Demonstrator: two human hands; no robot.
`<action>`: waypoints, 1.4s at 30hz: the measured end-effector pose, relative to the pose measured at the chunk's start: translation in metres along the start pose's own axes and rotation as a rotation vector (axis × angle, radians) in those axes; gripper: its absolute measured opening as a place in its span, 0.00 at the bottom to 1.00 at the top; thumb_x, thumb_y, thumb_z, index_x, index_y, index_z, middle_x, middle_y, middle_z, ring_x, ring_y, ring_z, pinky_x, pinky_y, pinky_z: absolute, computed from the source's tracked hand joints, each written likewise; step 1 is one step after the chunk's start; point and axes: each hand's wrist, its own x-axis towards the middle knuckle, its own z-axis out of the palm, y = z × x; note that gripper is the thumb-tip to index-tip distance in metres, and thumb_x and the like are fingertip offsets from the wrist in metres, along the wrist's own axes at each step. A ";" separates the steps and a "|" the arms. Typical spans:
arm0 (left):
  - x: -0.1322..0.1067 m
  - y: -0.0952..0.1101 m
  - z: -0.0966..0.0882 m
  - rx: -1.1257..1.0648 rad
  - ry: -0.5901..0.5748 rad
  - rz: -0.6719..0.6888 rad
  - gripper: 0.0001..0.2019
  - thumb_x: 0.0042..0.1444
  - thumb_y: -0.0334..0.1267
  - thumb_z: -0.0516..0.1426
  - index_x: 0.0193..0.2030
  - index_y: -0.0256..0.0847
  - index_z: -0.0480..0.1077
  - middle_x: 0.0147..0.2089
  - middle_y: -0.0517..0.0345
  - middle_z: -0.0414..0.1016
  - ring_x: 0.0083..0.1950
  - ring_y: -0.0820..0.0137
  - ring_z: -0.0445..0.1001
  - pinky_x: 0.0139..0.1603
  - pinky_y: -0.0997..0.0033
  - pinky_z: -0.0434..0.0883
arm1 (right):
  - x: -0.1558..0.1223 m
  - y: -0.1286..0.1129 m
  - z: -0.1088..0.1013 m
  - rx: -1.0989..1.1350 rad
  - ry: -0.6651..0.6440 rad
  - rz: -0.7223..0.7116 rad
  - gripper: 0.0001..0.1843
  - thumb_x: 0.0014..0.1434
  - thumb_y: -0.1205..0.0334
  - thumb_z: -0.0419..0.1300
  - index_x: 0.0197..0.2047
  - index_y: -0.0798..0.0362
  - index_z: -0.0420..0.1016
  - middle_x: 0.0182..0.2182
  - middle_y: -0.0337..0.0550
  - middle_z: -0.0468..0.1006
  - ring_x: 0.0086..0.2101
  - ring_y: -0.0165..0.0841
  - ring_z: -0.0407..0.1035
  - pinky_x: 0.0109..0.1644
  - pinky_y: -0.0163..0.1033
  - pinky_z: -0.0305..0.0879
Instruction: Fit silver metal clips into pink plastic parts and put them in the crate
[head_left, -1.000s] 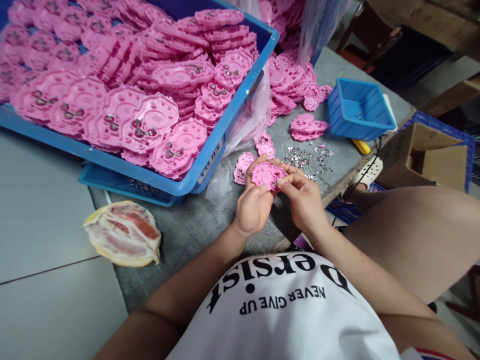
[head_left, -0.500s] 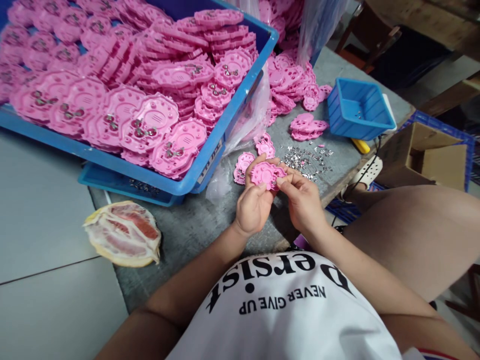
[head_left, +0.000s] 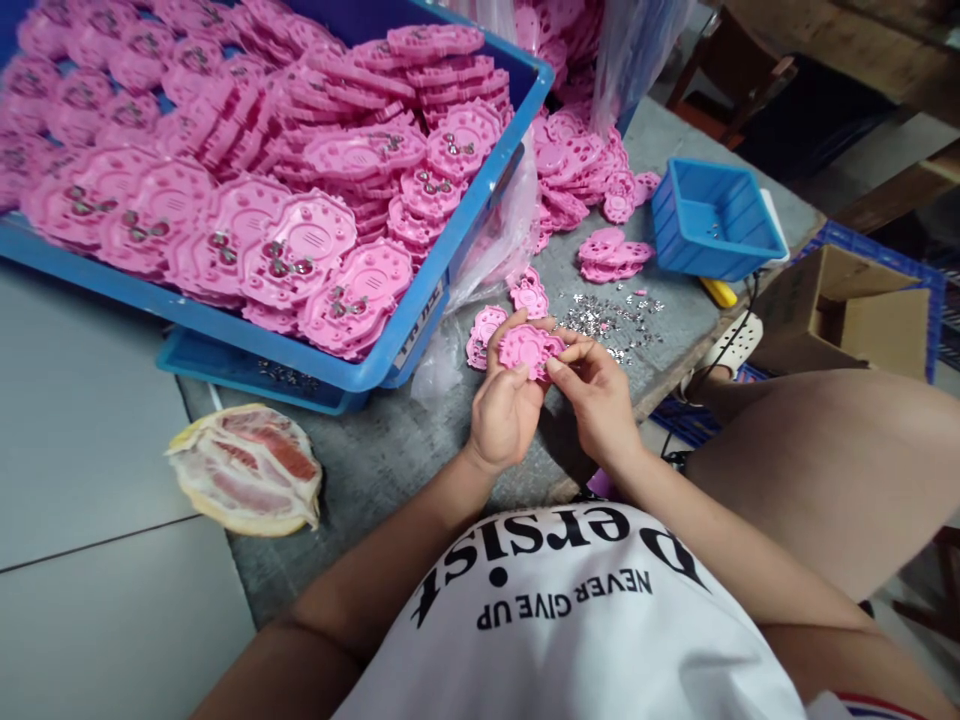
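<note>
My left hand [head_left: 506, 405] is closed round a pink plastic flower-shaped part [head_left: 527, 349], holding it above the grey table [head_left: 390, 450]. My right hand [head_left: 596, 395] pinches at the part's right edge with thumb and forefinger; anything small in that pinch is too tiny to make out. Just beyond the hands lie two loose pink parts [head_left: 484, 335] and a scatter of small silver metal pieces [head_left: 611, 318].
A big blue crate [head_left: 420, 320] heaped with pink parts fills the upper left, with a clear plastic bag beside it. A small blue tray [head_left: 712, 222], more pink parts [head_left: 577, 170], a peeled pomelo piece [head_left: 247, 468] and a cardboard box [head_left: 862, 310] are around.
Both hands with the pink part have shifted slightly up and left. The right fingers have moved in closer onto the part's edge.
</note>
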 end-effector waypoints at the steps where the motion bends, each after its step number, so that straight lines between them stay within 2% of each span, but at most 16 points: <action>1: 0.000 0.001 -0.001 -0.002 0.006 -0.010 0.31 0.58 0.34 0.57 0.69 0.50 0.61 0.64 0.50 0.76 0.68 0.56 0.73 0.69 0.50 0.69 | 0.001 -0.001 -0.002 0.041 0.014 0.004 0.11 0.56 0.54 0.68 0.35 0.48 0.71 0.53 0.47 0.77 0.52 0.40 0.72 0.60 0.50 0.67; 3: 0.001 0.002 -0.004 0.001 0.023 -0.056 0.30 0.59 0.35 0.58 0.68 0.51 0.61 0.63 0.49 0.76 0.64 0.54 0.76 0.65 0.47 0.72 | 0.007 -0.006 -0.009 0.105 0.071 -0.005 0.11 0.54 0.56 0.69 0.36 0.49 0.72 0.53 0.47 0.77 0.50 0.39 0.73 0.57 0.48 0.69; 6: 0.002 0.004 -0.007 0.048 0.054 -0.155 0.31 0.56 0.33 0.60 0.67 0.52 0.60 0.60 0.51 0.77 0.60 0.53 0.79 0.58 0.46 0.77 | 0.022 -0.017 -0.028 0.074 0.159 -0.060 0.09 0.53 0.60 0.69 0.35 0.49 0.74 0.51 0.46 0.78 0.52 0.39 0.73 0.56 0.46 0.69; 9: 0.001 0.004 -0.008 0.115 0.044 -0.241 0.32 0.51 0.30 0.62 0.63 0.51 0.59 0.56 0.54 0.79 0.55 0.54 0.82 0.51 0.49 0.81 | 0.040 -0.026 -0.051 0.025 0.229 -0.126 0.07 0.53 0.61 0.68 0.36 0.48 0.75 0.47 0.45 0.79 0.48 0.38 0.74 0.52 0.44 0.70; 11: 0.000 0.003 -0.006 0.157 0.028 -0.279 0.28 0.51 0.29 0.62 0.58 0.48 0.60 0.55 0.53 0.79 0.53 0.54 0.83 0.46 0.53 0.82 | 0.050 -0.027 -0.064 -0.027 0.252 -0.165 0.08 0.54 0.60 0.68 0.37 0.48 0.76 0.44 0.44 0.80 0.43 0.36 0.74 0.48 0.44 0.71; 14: 0.001 0.002 -0.005 0.221 0.037 -0.271 0.21 0.53 0.31 0.61 0.52 0.45 0.61 0.54 0.51 0.80 0.51 0.56 0.84 0.40 0.60 0.81 | 0.059 -0.020 -0.078 -0.133 0.248 -0.203 0.08 0.54 0.59 0.67 0.39 0.48 0.76 0.41 0.43 0.81 0.40 0.36 0.74 0.48 0.44 0.70; 17: 0.006 0.004 -0.007 0.233 0.092 -0.199 0.19 0.55 0.33 0.60 0.52 0.44 0.62 0.52 0.50 0.81 0.47 0.59 0.84 0.34 0.68 0.77 | 0.063 -0.007 -0.084 -0.345 0.193 -0.177 0.07 0.56 0.59 0.65 0.39 0.49 0.77 0.36 0.42 0.80 0.37 0.37 0.72 0.46 0.46 0.69; 19: 0.009 0.006 -0.009 0.233 0.130 -0.153 0.19 0.57 0.35 0.59 0.54 0.45 0.62 0.51 0.49 0.82 0.43 0.62 0.84 0.30 0.72 0.74 | 0.067 0.000 -0.083 -0.588 0.117 -0.212 0.05 0.57 0.60 0.64 0.38 0.50 0.78 0.35 0.44 0.80 0.36 0.39 0.71 0.47 0.49 0.67; 22: 0.013 0.008 -0.011 0.242 0.190 -0.112 0.19 0.59 0.36 0.58 0.57 0.45 0.64 0.51 0.49 0.82 0.39 0.65 0.83 0.27 0.74 0.70 | 0.074 0.004 -0.073 -0.912 -0.036 -0.352 0.04 0.59 0.63 0.63 0.36 0.51 0.81 0.38 0.49 0.81 0.42 0.45 0.70 0.52 0.53 0.65; 27: 0.015 0.007 -0.014 0.214 0.258 -0.101 0.16 0.58 0.38 0.57 0.53 0.41 0.68 0.48 0.48 0.83 0.37 0.66 0.82 0.27 0.73 0.68 | 0.089 0.006 -0.050 -1.147 -0.167 -0.420 0.09 0.63 0.64 0.61 0.39 0.51 0.85 0.41 0.53 0.81 0.43 0.47 0.67 0.48 0.51 0.64; 31: 0.015 0.005 -0.018 0.199 0.271 -0.095 0.13 0.57 0.40 0.57 0.48 0.40 0.68 0.44 0.48 0.84 0.37 0.65 0.82 0.29 0.72 0.68 | 0.100 0.011 -0.042 -1.220 -0.211 -0.448 0.10 0.62 0.64 0.62 0.39 0.52 0.87 0.41 0.54 0.81 0.43 0.47 0.66 0.46 0.50 0.63; 38: 0.015 0.006 -0.017 0.221 0.264 -0.110 0.14 0.56 0.39 0.58 0.49 0.41 0.69 0.42 0.51 0.84 0.37 0.66 0.81 0.29 0.72 0.67 | 0.111 0.013 -0.039 -1.252 -0.313 -0.508 0.10 0.59 0.69 0.59 0.32 0.51 0.82 0.36 0.54 0.79 0.39 0.46 0.64 0.43 0.51 0.62; 40: 0.015 0.006 -0.016 0.227 0.271 -0.112 0.14 0.56 0.39 0.58 0.49 0.41 0.69 0.41 0.51 0.84 0.38 0.66 0.81 0.29 0.72 0.66 | 0.110 0.011 -0.039 -1.188 -0.308 -0.494 0.10 0.59 0.71 0.59 0.30 0.51 0.80 0.36 0.54 0.79 0.40 0.45 0.65 0.43 0.50 0.62; 42: 0.015 0.006 -0.016 0.230 0.269 -0.115 0.14 0.56 0.39 0.58 0.49 0.41 0.69 0.41 0.52 0.83 0.38 0.66 0.81 0.29 0.72 0.66 | 0.106 0.008 -0.042 -1.036 -0.260 -0.412 0.08 0.57 0.70 0.60 0.29 0.51 0.78 0.34 0.51 0.78 0.39 0.43 0.66 0.43 0.47 0.62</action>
